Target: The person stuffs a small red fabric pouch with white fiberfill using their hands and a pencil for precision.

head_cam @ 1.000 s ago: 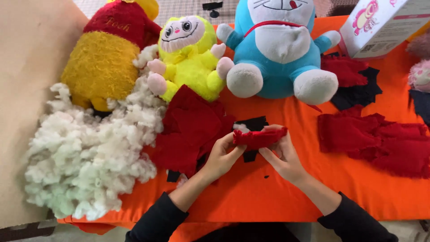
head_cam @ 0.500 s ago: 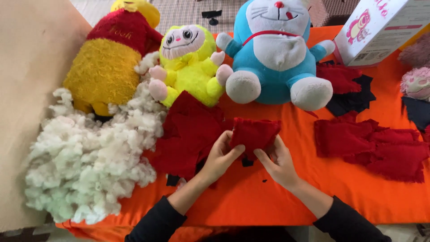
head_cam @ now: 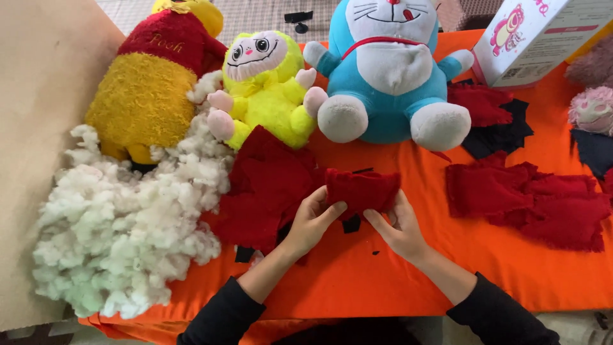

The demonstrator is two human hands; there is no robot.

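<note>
Left hand (head_cam: 311, 220) and right hand (head_cam: 401, 227) are both gripping a red fabric piece (head_cam: 361, 190), fingers closed on its two ends, holding it just above the orange tablecloth (head_cam: 383, 281); white stuffing (head_cam: 121, 223) is lying well to the left; cardboard box (head_cam: 530, 35) is standing at the far right, contents not visible.

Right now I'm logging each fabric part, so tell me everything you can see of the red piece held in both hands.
The red piece is a small, roughly rectangular bit of fuzzy, fleece-like cloth, dark red, with soft uneven edges. It looks doubled or slightly puffed, though whether it is sewn cannot be told. It is held level just above the orange cloth, in front of the blue plush. The left hand pinches its left end with thumb on top; the right hand grips its right end. A small black scrap shows beneath it.
</note>
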